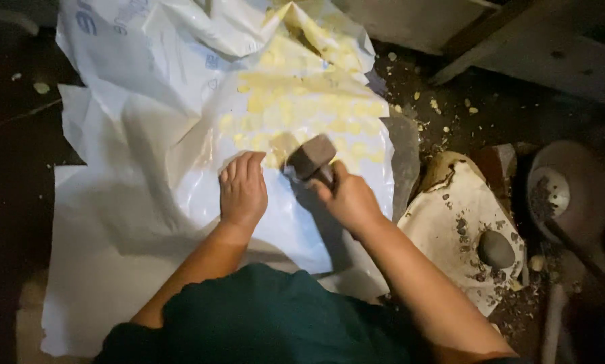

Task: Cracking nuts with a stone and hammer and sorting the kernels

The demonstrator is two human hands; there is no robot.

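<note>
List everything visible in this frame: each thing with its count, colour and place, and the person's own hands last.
plastic sheet: one, white, spread over the floor, crumpled at the top
flattened pieces: many, pale yellow, under the clear upper layer of the sheet
hammer: one, dark blocky head, above the yellow pieces
cloth: one, dirty off-white, on the floor at right
round stone: one, grey, lying on the cloth
bowl: one, pale, at far right, dark bits inside
scraps: several, yellowish, scattered on the dark floor at upper right
left hand: flat on the sheet, palm down
right hand: closed around the hammer's handle
</note>
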